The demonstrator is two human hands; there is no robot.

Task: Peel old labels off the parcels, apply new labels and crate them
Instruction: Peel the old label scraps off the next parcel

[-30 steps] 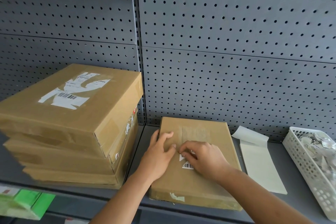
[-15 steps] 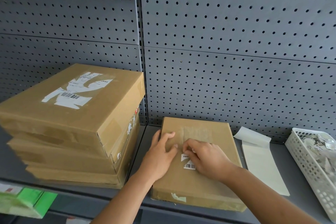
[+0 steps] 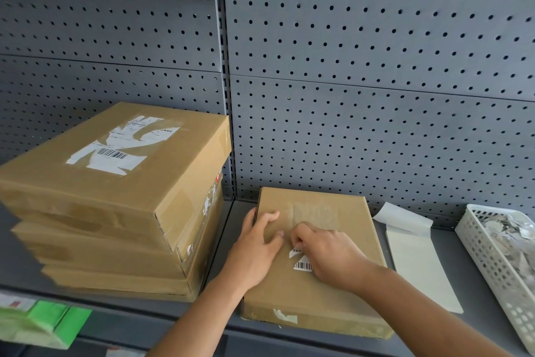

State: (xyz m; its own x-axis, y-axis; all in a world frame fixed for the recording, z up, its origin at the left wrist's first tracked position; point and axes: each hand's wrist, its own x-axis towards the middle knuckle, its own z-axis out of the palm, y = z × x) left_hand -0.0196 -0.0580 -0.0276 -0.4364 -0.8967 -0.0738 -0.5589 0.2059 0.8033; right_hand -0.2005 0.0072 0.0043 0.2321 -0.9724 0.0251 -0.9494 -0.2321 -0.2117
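Matt brown cardboard parcel [image 3: 315, 284] with torn white paper label scraps [image 3: 301, 259]; matt grey perforated metal back panel [image 3: 376, 67]; white perforated plastic basket [image 3: 492, 258]; pale smooth backing sheet [image 3: 419, 267]

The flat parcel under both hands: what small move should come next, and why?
Probably the right hand should pull the torn edge of the old label upward while the left hand presses the parcel down. White barcode scraps are stuck there beside the right hand's curled fingers, so peeling looks unfinished.
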